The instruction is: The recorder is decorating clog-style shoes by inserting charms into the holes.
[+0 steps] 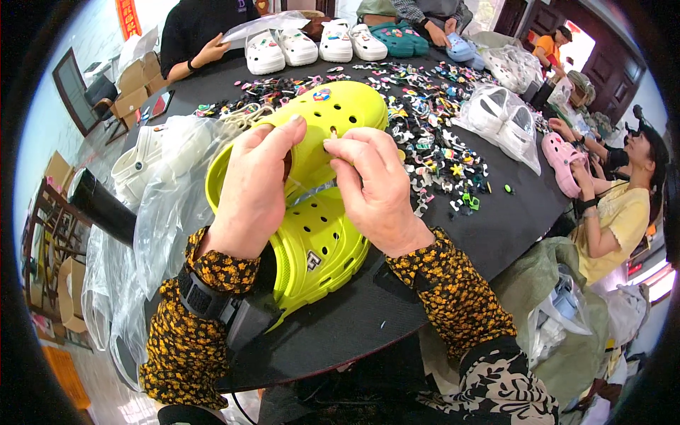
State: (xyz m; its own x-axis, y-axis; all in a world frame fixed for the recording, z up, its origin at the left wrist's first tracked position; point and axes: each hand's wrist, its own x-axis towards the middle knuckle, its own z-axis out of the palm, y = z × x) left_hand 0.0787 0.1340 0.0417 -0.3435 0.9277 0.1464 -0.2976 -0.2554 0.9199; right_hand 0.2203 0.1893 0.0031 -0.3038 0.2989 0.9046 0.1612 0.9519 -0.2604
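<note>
My left hand grips a lime-yellow clog by its side, fingers partly hidden in the foot opening and the thumb on top. A small colourful shoe charm sits near its toe. Against one of the clog's vent holes, my right hand is closed in a pinch; whatever is between its fingertips is too small and covered to make out. Below them lies a second lime-yellow clog, with a dark and white letter-shaped charm on its upper.
Loose shoe charms cover much of the black table. White clogs and a teal pair stand at the far edge. Clear plastic bags drape at left, beside a black cylinder. A person at right holds a pink clog.
</note>
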